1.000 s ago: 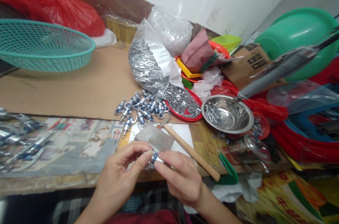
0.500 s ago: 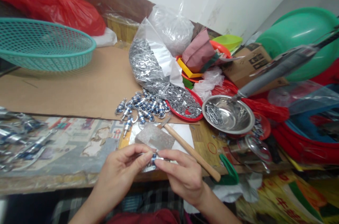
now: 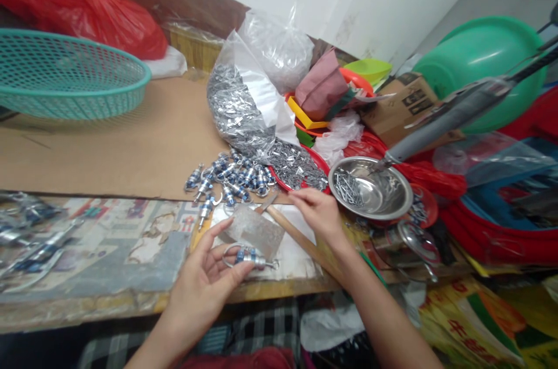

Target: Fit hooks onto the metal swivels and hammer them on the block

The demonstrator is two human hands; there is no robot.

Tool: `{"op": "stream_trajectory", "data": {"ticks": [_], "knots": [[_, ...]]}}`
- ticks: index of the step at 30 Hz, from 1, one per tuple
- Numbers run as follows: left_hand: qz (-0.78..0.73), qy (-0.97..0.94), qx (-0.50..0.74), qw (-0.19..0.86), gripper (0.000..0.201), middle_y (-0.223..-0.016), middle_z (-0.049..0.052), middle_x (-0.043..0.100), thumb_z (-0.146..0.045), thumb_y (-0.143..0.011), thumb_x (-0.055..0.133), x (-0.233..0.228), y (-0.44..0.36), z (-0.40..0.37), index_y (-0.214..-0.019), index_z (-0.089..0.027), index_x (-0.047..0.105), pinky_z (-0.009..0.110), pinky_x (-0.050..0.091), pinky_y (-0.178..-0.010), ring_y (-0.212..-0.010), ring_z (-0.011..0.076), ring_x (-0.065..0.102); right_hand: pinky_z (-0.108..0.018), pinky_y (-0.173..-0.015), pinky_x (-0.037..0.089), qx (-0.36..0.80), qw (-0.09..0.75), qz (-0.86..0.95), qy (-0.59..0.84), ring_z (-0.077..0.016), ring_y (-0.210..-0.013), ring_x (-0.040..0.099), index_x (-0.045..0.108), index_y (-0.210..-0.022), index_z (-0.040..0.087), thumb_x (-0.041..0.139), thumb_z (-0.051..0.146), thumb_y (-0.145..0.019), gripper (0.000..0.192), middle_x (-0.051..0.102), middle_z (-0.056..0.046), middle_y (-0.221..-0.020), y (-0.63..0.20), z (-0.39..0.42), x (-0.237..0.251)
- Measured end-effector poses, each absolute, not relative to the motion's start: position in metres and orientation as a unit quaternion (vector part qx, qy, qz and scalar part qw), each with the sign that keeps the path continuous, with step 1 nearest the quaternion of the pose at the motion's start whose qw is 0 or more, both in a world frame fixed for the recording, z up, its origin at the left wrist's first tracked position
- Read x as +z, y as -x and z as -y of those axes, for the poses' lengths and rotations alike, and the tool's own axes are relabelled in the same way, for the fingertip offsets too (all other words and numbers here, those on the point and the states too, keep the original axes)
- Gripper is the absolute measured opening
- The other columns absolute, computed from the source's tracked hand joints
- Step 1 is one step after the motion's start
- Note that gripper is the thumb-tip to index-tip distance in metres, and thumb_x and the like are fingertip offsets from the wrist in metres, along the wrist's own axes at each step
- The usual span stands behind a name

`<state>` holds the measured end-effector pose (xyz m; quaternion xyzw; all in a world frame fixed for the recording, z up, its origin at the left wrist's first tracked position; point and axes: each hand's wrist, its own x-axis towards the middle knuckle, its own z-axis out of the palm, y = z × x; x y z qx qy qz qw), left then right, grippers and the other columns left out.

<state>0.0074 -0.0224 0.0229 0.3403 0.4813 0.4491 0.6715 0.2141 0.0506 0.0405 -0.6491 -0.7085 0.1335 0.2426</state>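
My left hand (image 3: 209, 270) is closed around a silver-and-blue metal fitting (image 3: 250, 257), with a curved wire hook at its left end and a small eye at its right. The thumb lies against its body. My right hand (image 3: 320, 212) has reached to the front edge of a red dish (image 3: 279, 177) filled with small grey metal pieces. Its thumb and finger are pinched together; what they hold, if anything, is too small to make out. Between the hands lie a grey metal block (image 3: 255, 232) and a wooden-handled hammer (image 3: 296, 232), its handle partly behind my right forearm.
Behind the block is a pile of similar fittings (image 3: 235, 174); larger ones (image 3: 35, 241) lie at far left. A steel bowl (image 3: 403, 200) holds pins. A plastic bag of metal pieces (image 3: 239, 107) leans behind the dish. A turquoise basket (image 3: 74, 104) stands on cardboard (image 3: 174, 125).
Both hands were together on the fitting. My right hand has let go and moved up and right to the red dish, while the left keeps the fitting, now more fully visible.
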Motion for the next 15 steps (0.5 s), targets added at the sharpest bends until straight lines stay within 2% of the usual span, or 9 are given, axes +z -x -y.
{"op": "stream_trajectory", "data": {"ticks": [1,3,6,9,12,15], "knots": [[-0.482,-0.343,0.445,0.673,0.077,-0.076,-0.001,0.065,-0.029,-0.062,0.072,0.023,-0.007,0.022,-0.127,-0.019,0.032,0.03,0.051,-0.077,-0.079,0.0176,0.066,-0.029,-0.088,0.044,0.112,0.232,0.696,0.671,-0.017,-0.097,0.06,0.069,-0.095,0.018,0.048,0.019,-0.084,0.023,0.068,-0.007,-0.1,-0.224,-0.067,0.04],[-0.474,-0.345,0.437,0.682,0.078,-0.078,0.0,0.065,-0.029,-0.064,0.071,0.023,-0.008,0.022,-0.129,-0.019,0.029,0.03,0.051,-0.077,-0.079,0.0178,0.066,-0.034,-0.088,0.042,0.089,0.194,0.678,0.704,-0.0222,-0.097,0.06,0.069,-0.095,0.019,0.054,0.014,-0.078,0.023,0.069,-0.009,-0.095,-0.239,-0.096,0.034],[-0.464,-0.348,0.437,0.687,0.078,-0.08,0.001,0.066,-0.029,-0.066,0.069,0.023,-0.008,0.023,-0.13,-0.02,0.025,0.03,0.051,-0.076,-0.079,0.0182,0.066,-0.035,-0.087,0.042,0.078,0.152,0.665,0.727,-0.0254,-0.095,0.061,0.07,-0.091,0.022,0.06,0.007,-0.067,0.03,0.07,-0.008,-0.087,-0.246,-0.121,0.022],[-0.462,-0.357,0.443,0.681,0.079,-0.079,0.001,0.066,-0.027,-0.066,0.07,0.022,-0.008,0.022,-0.13,-0.018,0.025,0.029,0.051,-0.075,-0.078,0.0181,0.067,-0.035,-0.086,0.041,0.082,0.148,0.667,0.726,-0.0272,-0.096,0.06,0.069,-0.091,0.019,0.061,0.004,-0.062,0.034,0.069,-0.01,-0.089,-0.246,-0.132,0.017],[-0.463,-0.345,0.45,0.681,0.08,-0.077,0.0,0.065,-0.026,-0.065,0.071,0.018,-0.006,0.019,-0.13,-0.019,0.024,0.028,0.051,-0.074,-0.076,0.0167,0.067,-0.034,-0.086,0.042,0.104,0.177,0.675,0.709,-0.0261,-0.095,0.06,0.069,-0.089,0.013,0.058,0.007,-0.066,0.026,0.068,-0.013,-0.093,-0.247,-0.134,0.023],[-0.468,-0.327,0.469,0.674,0.083,-0.074,-0.002,0.065,-0.025,-0.062,0.072,0.014,-0.005,0.017,-0.131,-0.021,0.025,0.026,0.051,-0.071,-0.073,0.0149,0.066,-0.03,-0.077,0.047,0.147,0.221,0.683,0.68,-0.0202,-0.086,0.062,0.067,-0.092,0.011,0.051,0.016,-0.077,0.023,0.068,-0.012,-0.093,-0.24,-0.117,0.036]]}}
